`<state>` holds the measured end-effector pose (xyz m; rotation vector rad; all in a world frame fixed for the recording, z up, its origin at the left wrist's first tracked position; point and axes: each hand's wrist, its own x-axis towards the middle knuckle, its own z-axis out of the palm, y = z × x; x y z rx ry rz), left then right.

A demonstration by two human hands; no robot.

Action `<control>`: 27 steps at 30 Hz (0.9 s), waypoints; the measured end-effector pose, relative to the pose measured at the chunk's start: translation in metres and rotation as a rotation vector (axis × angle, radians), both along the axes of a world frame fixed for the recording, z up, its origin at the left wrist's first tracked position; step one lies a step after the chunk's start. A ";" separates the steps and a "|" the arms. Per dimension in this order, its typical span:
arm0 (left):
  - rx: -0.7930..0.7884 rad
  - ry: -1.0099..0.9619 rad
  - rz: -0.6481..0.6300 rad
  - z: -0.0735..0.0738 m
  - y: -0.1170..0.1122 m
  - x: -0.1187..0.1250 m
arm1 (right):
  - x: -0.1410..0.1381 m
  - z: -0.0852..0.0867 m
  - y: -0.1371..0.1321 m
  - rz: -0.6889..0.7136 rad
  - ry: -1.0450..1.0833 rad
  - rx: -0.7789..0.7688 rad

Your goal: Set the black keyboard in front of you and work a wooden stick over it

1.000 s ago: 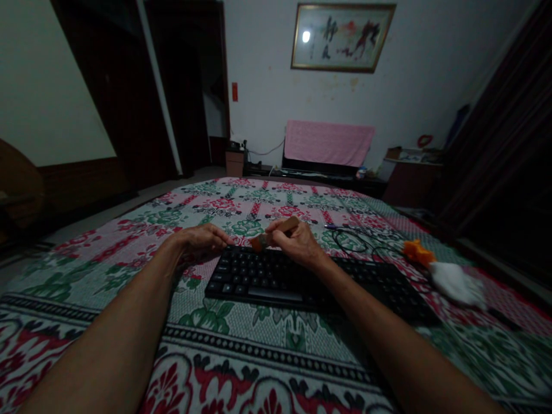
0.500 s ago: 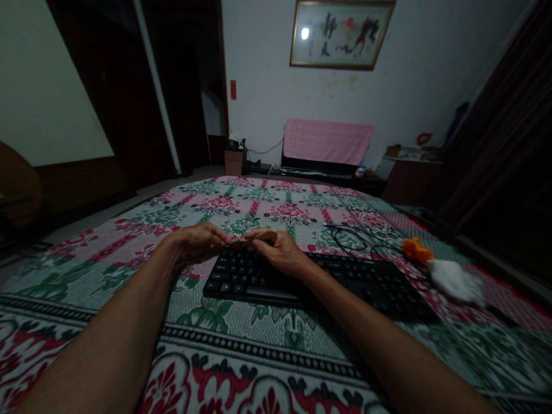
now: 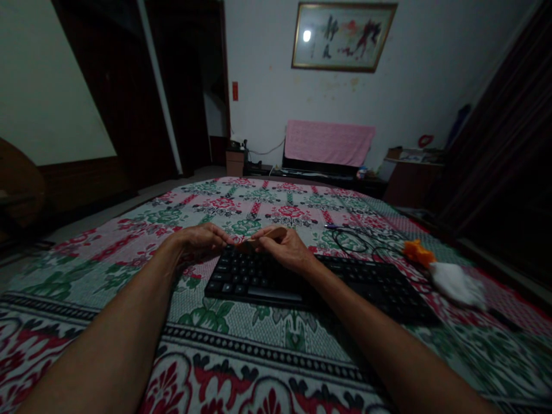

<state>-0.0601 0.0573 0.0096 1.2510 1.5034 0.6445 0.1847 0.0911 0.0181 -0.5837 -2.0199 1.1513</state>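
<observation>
A black keyboard lies on a floral bedspread. My right hand holds a small wooden-handled brush over the keyboard's far left corner, its tip pointing left and down at the keys. My left hand rests on the keyboard's far left edge, fingers curled against it, close to the brush tip.
The keyboard's black cable loops on the spread behind it. An orange and white cloth lies to the right. Beyond the bed stand a low cabinet draped with a pink cloth and a framed picture on the wall.
My right hand moved the brush left and lowered it toward the keyboard's left corner, then lifted slightly. My left hand has stayed at the keyboard's edge.
</observation>
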 end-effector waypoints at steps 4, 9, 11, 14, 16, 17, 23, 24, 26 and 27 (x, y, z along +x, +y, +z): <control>-0.007 -0.001 0.005 0.000 0.001 0.000 | 0.002 -0.003 0.000 0.036 -0.081 0.052; -0.010 0.007 -0.004 0.001 0.001 0.002 | 0.016 0.002 0.010 -0.016 -0.156 0.023; -0.019 0.012 0.009 0.002 0.000 0.003 | 0.020 0.007 0.012 -0.042 -0.158 -0.027; -0.025 0.014 0.012 0.003 0.000 0.004 | 0.020 0.012 0.011 -0.036 -0.116 -0.070; -0.027 0.016 0.005 0.003 0.000 0.004 | 0.017 0.010 0.009 0.010 -0.057 -0.066; -0.027 0.018 0.004 0.004 0.001 0.004 | 0.015 0.009 0.008 0.033 -0.037 -0.061; -0.029 0.019 -0.004 0.002 0.002 0.000 | 0.006 -0.004 0.007 0.018 -0.020 0.031; -0.030 0.017 -0.008 0.001 0.002 -0.001 | 0.006 -0.005 0.007 0.016 -0.026 0.052; -0.034 0.016 -0.011 -0.001 0.003 -0.002 | 0.008 -0.007 0.010 0.013 -0.049 0.088; -0.035 0.018 -0.012 -0.001 0.003 -0.002 | 0.010 -0.007 0.012 0.010 -0.063 0.104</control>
